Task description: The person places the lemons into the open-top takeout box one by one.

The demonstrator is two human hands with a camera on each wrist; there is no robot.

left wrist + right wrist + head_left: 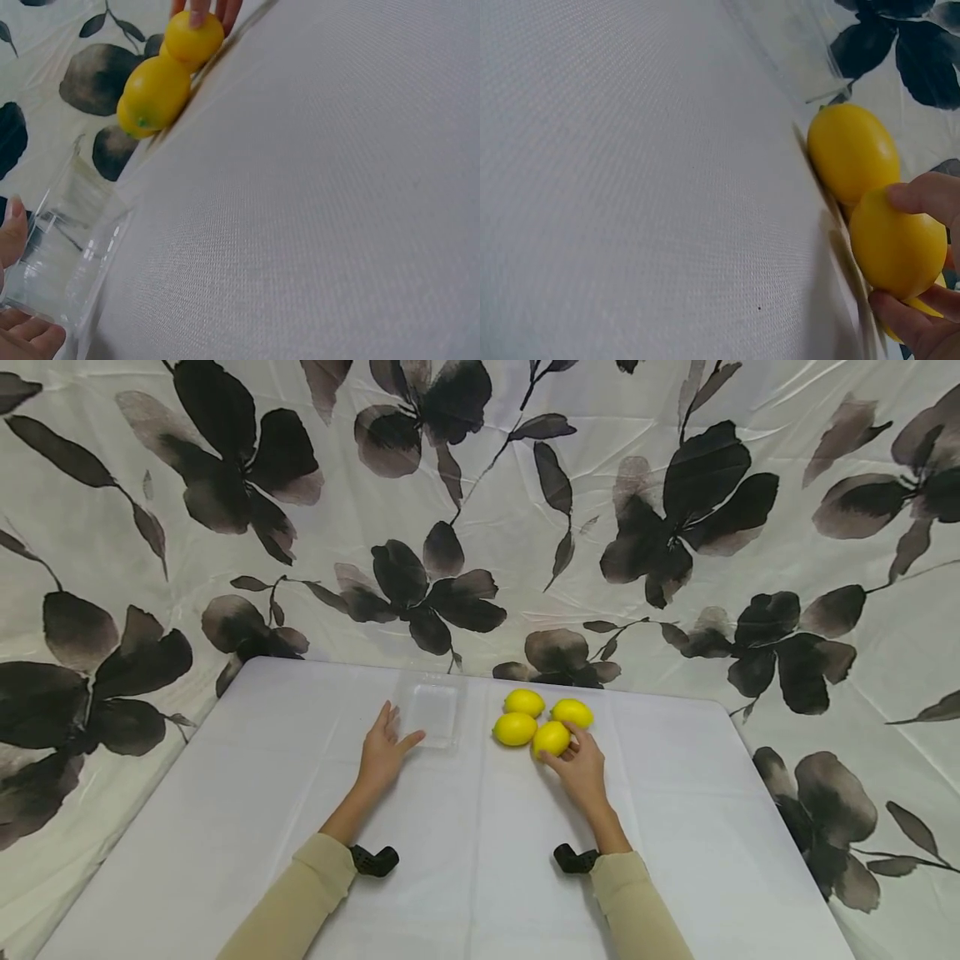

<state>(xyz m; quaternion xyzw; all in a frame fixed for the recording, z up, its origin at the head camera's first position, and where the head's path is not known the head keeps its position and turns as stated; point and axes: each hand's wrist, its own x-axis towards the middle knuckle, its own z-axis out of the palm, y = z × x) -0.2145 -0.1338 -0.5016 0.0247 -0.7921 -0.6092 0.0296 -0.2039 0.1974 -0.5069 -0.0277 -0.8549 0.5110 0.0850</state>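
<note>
Several yellow lemons lie in a cluster right of the table's middle. My right hand [583,770] grips the nearest lemon [551,738], thumb on one side and fingers on the other; the right wrist view shows this lemon [898,242] close up. Beside it are a left lemon [514,729], a back lemon [523,702] and a right lemon [572,712]. A clear plastic container [433,714] stands left of the lemons. My left hand [382,758] is at the container's near left corner, fingers extended and thumb spread; whether it presses the plastic I cannot tell.
A white cloth covers the table [465,860]. Behind its back edge hangs a pale curtain [540,552] with dark flowers. Black devices are strapped to the left wrist [375,861] and right wrist [575,858].
</note>
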